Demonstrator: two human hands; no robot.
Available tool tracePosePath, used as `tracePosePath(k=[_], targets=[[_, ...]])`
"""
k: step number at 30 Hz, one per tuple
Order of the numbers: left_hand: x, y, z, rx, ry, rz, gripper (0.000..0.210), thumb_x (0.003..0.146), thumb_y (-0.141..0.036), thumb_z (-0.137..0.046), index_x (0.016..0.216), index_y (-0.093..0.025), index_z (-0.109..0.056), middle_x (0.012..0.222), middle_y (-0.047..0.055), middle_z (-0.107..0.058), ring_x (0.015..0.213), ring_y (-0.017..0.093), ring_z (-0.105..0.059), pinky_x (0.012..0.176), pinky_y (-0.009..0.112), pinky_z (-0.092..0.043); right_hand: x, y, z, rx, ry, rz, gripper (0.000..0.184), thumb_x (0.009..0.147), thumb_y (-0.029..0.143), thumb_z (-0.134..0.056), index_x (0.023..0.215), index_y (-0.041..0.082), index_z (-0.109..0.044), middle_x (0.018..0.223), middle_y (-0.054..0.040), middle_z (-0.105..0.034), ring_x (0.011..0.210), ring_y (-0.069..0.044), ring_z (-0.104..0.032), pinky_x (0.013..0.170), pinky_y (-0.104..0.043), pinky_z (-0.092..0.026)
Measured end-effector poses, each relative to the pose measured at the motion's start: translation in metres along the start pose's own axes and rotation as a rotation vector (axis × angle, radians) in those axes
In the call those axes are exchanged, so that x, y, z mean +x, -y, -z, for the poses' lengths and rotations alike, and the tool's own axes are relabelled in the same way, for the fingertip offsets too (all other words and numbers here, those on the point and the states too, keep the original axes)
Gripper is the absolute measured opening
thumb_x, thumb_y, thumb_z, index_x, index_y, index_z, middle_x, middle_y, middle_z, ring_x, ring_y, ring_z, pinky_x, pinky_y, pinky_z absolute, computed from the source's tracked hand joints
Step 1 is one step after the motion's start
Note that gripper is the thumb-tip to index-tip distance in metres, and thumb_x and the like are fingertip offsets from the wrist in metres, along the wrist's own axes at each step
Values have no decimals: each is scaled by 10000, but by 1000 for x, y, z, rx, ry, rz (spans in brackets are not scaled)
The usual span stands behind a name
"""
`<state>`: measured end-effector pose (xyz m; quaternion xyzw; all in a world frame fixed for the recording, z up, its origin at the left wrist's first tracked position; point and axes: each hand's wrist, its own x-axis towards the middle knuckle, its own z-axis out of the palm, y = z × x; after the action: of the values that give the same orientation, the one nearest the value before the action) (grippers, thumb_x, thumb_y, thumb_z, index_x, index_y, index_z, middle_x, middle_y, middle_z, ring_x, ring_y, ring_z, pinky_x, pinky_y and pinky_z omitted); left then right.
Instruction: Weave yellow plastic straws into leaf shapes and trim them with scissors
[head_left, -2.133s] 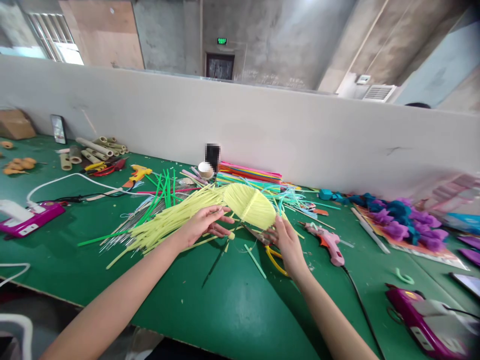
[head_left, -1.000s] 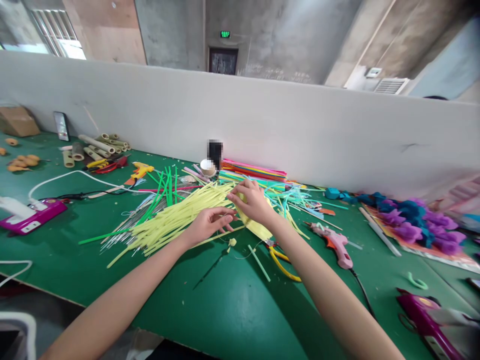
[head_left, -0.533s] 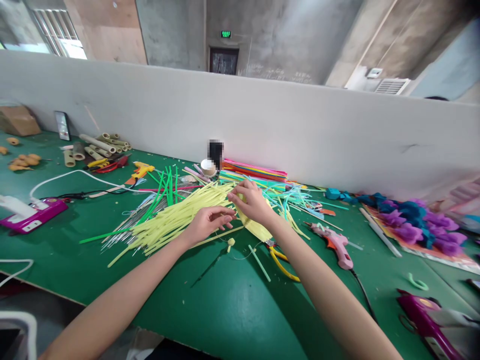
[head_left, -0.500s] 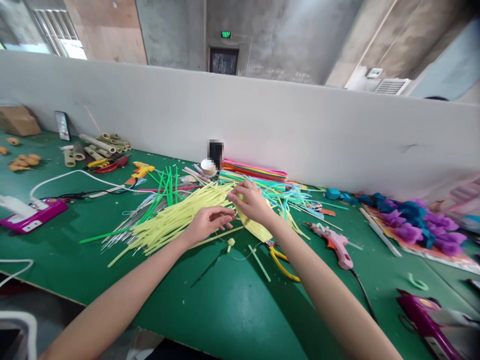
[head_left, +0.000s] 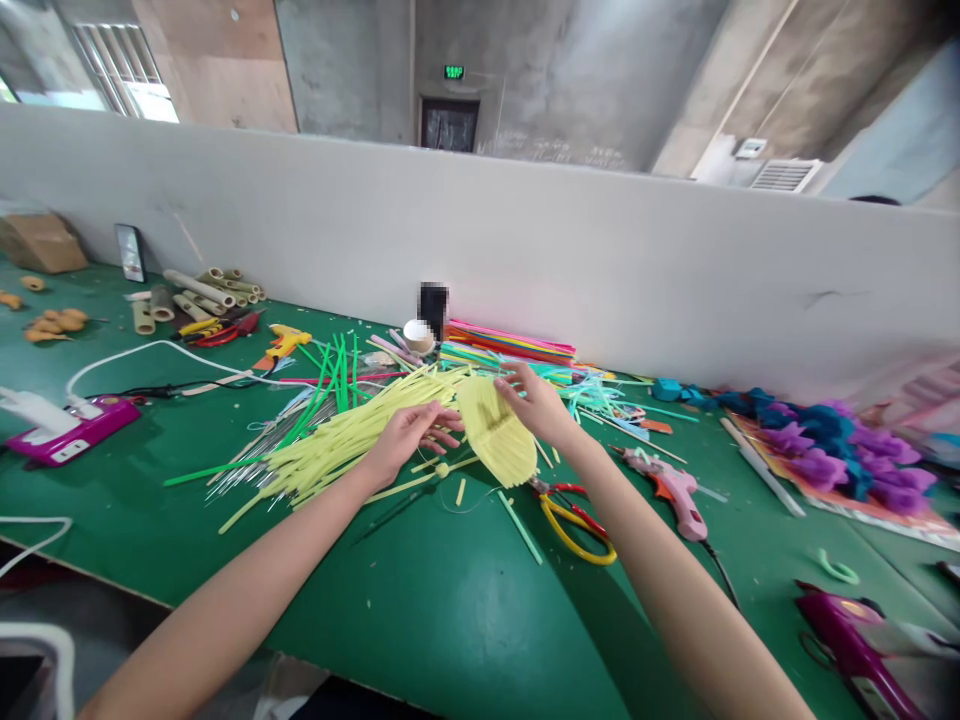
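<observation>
My right hand (head_left: pixel 534 405) has its fingers closed on the upper right edge of a yellow, oval, ribbed petal piece (head_left: pixel 496 435), which is tilted and faces me. To its left, my left hand (head_left: pixel 411 440) has curled fingers, with thumb and forefinger near each other; what lies between them is too small to make out. Just below that hand is a small yellow bud (head_left: pixel 442 469), near a thin looping wire. A short yellow piece (head_left: pixel 460 491) lies beside it. Scissors with red and yellow handles (head_left: pixel 574 525) lie under the petal's lower right, beside a pale green stick (head_left: pixel 519 527).
A heap of yellow pipe cleaners (head_left: pixel 337 440) spreads behind my left hand, with green ones (head_left: pixel 341 375) beyond. A pink glue gun (head_left: pixel 671 490) lies right, a yellow one (head_left: pixel 285 343) left. Purple and teal flowers (head_left: pixel 847 450) and a purple power strip (head_left: pixel 71 432) flank the bench.
My right hand has moved slightly right and uncovered the petal piece, which now shows its broad face. My left hand has shifted a little left, and the bud has moved left and up.
</observation>
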<state>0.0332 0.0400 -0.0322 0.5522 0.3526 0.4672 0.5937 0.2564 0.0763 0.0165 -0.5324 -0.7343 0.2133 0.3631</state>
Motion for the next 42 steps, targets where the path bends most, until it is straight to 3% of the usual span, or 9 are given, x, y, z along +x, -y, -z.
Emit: tracePosePath(k=[4,10,17,24,29,34,42], targets=[[2,4,2,-25,-19,6,564,876,-605,-446,1032,-115,-679,1017,160,-713,753,192,-705,595,232,-538,-9,-14,0,65,45,-110,465,874,537,-459,1102,155,-593,761,-42,-656,625,-172,-574,599,-295,-438],[5,1,7,-108,-18,106,621,888,-641,-355,1129,-135,-623,1076,165,-691,771,205,-714,565,245,-556,-13,-15,-7,200,39,-148,411,853,534,-456,900,173,-646,819,-37,-672,743,-191,-599,654,-284,-444],[2,-7,5,-118,166,118,402,844,-383,-636,1182,-176,-570,1192,145,-644,911,228,-701,712,287,-576,-20,2,-1,234,80,-143,380,825,519,-519,872,172,-667,756,-18,-639,708,-177,-547,663,-279,-404],[2,1,7,-233,157,171,399,808,-265,-702,1164,-175,-545,1041,102,-704,815,191,-718,751,290,-571,-24,9,-1,287,133,-115,381,839,540,-504,916,193,-641,783,-1,-625,715,-158,-538,669,-261,-402],[4,0,10,-245,157,186,372,814,-285,-695,1143,-177,-559,1063,111,-699,816,190,-716,766,301,-570,-22,3,-2,315,133,-114,396,835,554,-513,955,203,-651,838,-14,-649,767,-177,-562,688,-268,-416],[1,-11,13,-123,282,190,391,865,-422,-598,1162,-168,-591,1202,169,-635,941,243,-695,765,324,-563,-20,0,3,296,99,-129,394,820,556,-535,923,200,-668,835,-13,-661,777,-189,-571,710,-284,-421],[-2,-14,16,-41,358,146,468,794,-325,-702,1223,-180,-584,1294,174,-581,1037,282,-658,828,357,-538,-21,-3,9,352,125,-167,424,815,562,-544,977,197,-683,849,-24,-688,741,-192,-599,658,-280,-451]])
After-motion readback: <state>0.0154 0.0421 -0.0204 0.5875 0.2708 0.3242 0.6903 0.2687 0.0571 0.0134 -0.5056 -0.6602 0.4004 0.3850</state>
